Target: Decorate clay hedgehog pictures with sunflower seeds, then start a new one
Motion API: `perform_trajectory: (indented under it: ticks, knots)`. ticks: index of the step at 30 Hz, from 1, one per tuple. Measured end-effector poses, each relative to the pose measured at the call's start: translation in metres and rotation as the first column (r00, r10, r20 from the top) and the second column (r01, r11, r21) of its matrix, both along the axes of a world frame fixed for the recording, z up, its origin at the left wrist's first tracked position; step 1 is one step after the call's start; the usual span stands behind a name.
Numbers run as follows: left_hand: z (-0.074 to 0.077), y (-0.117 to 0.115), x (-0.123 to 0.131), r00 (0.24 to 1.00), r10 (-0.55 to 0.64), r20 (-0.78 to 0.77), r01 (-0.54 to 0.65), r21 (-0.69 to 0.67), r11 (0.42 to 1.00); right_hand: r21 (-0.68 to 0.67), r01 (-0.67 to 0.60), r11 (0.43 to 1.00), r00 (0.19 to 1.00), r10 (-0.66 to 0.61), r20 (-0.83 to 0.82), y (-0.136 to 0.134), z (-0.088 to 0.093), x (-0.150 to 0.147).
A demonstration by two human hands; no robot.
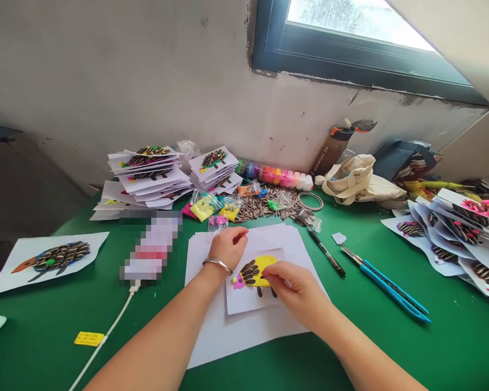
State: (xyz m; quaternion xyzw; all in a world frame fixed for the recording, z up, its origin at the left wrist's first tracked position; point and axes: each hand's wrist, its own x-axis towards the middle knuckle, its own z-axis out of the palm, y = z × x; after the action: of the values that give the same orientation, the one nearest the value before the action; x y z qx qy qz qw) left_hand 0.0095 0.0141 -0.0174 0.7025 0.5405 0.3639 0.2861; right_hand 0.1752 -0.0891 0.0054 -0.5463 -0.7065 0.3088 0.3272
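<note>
A small white card [244, 301] lies on a stack of white paper [236, 331] on the green table. On it sits a yellow clay hedgehog shape [261, 269] with a pink nose, part covered with striped sunflower seeds. My right hand [295, 290] pinches its fingertips together at the yellow clay's right edge; what is in the pinch is too small to name. My left hand [228, 245], with a silver bangle on the wrist, rests curled on the paper just above the card, its fingers closed.
A heap of sunflower seeds [269, 209] and small clay bags [206, 207] lie behind the paper. Finished cards are piled at back left [150, 174] and right [464, 233]. A black pen [326, 252], blue knife [391, 288], tape ring [310, 201], clay pots [275, 175], white cable [106, 336].
</note>
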Motion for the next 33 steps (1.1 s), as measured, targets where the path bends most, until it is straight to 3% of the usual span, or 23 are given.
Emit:
perform_trajectory:
  ticks: [6, 12, 24, 29, 33]
  knots:
    - [0.003, -0.001, 0.001, 0.998, -0.033, -0.053, 0.035, 0.034, 0.999, 0.065, 0.028, 0.997, 0.999, -0.030, 0.032, 0.004, -0.008, -0.006]
    - [0.002, -0.002, 0.001, 0.994, -0.056, -0.095, 0.063, 0.068, 0.996, 0.237, 0.005, 0.971, 0.990, -0.037, 0.133, 0.005, -0.015, -0.010]
    - [0.006, -0.007, 0.000, 0.982, -0.107, -0.154, 0.128, 0.132, 0.983, 0.270, 0.041, 0.962, 0.988, -0.078, 0.130, 0.005, -0.013, -0.017]
    - [0.026, -0.018, -0.011, 0.971, -0.120, -0.206, 0.166, 0.223, 0.960, 0.276, 0.042, 0.960, 0.994, -0.069, 0.089, 0.004, -0.014, -0.012]
    - [0.046, -0.037, -0.029, 0.913, -0.144, -0.382, 0.249, 0.243, 0.937, 0.263, 0.056, 0.963, 0.995, -0.076, 0.065, 0.003, -0.014, -0.009]
